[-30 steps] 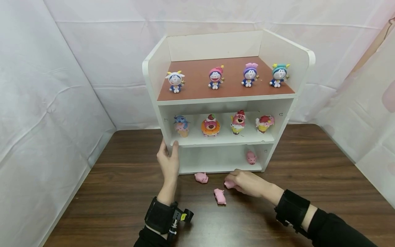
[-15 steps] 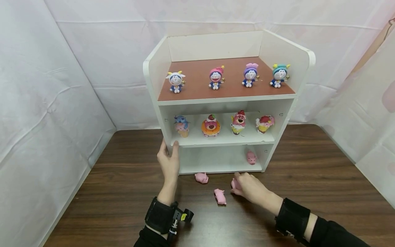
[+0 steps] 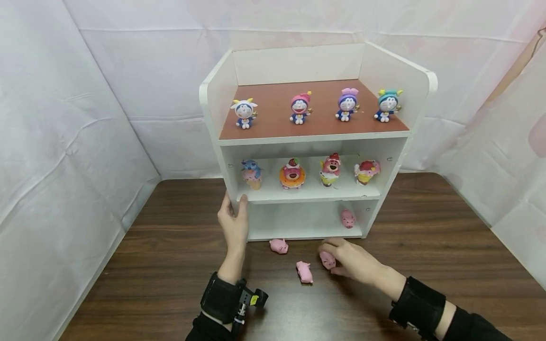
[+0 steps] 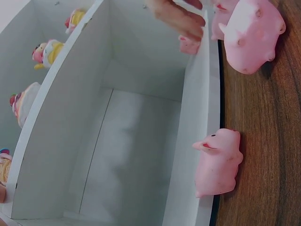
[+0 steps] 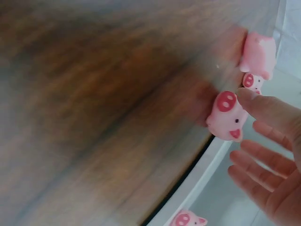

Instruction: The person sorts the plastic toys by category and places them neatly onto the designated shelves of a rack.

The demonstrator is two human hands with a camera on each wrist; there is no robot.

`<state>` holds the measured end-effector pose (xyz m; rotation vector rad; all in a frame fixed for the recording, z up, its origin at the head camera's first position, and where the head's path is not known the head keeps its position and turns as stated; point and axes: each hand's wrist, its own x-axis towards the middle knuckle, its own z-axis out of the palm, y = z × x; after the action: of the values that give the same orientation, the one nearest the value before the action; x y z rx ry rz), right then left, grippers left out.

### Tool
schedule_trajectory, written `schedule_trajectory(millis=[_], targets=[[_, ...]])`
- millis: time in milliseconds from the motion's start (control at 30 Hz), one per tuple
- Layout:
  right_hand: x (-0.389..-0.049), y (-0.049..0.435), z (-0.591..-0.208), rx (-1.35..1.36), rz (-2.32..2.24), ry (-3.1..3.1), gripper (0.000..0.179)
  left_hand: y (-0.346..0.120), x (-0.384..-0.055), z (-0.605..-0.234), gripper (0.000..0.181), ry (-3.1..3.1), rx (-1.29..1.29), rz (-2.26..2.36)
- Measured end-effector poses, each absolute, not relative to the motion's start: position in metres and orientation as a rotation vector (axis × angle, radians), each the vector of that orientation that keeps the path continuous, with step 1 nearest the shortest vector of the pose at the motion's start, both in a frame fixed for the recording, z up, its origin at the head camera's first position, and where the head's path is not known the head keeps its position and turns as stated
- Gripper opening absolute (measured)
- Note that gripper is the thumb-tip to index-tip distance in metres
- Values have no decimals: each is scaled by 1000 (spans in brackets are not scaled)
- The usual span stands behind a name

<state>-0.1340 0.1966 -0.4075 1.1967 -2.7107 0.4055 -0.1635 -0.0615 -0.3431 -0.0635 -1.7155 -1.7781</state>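
Observation:
In the head view my left hand (image 3: 233, 225) grips the lower left side of a white shelf unit (image 3: 313, 201), thumb at its front edge. My right hand (image 3: 351, 259) is at a pink toy pig (image 3: 327, 260) on the table in front of the unit. The right wrist view has this pig (image 5: 228, 117) with its snout beside my thumb; the other fingers are spread out beyond it, not curled round it. Two more toy pigs lie on the table, one by the unit's front edge (image 3: 279, 246) and one nearer (image 3: 304, 272). Another toy pig (image 3: 348, 218) stands at the bottom shelf's right end.
Several blue figurines in colourful hats, such as the pink-hatted one (image 3: 300, 108), line the brown top shelf (image 3: 273, 94). Dessert-themed figurines, among them a doughnut one (image 3: 292, 174), stand along the middle shelf. White cloth (image 3: 77, 118) hangs around the wooden table (image 3: 170, 265).
My right hand has moved slightly right with the toy pig, which has turned so its face shows. Its fingers have loosened from the pig. The left hand stays in place.

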Motion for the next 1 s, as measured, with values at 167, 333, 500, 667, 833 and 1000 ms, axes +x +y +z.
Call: schedule_trajectory(millis=[167, 333, 500, 667, 833, 1000], targets=[[-132, 198, -414, 1256, 362, -2697, 45, -61, -163, -343, 39, -1710, -63, -1780], [-132, 197, -419, 1230, 364, -2670, 40, -61, -163, -343, 39, -1703, -67, -1782], [-133, 195, -421, 1214, 349, -2645, 37, -61, -163, -343, 40, -1703, -64, -1787], [-133, 194, -420, 1223, 371, -2676, 38, -61, -164, -343, 40, -1701, -62, -1791], [-136, 193, -415, 1229, 414, -2689, 37, -61, -163, -343, 39, -1710, -61, -1782], [-144, 192, -407, 1223, 430, -2656, 37, -61, -163, -343, 40, -1708, -73, -1788]])
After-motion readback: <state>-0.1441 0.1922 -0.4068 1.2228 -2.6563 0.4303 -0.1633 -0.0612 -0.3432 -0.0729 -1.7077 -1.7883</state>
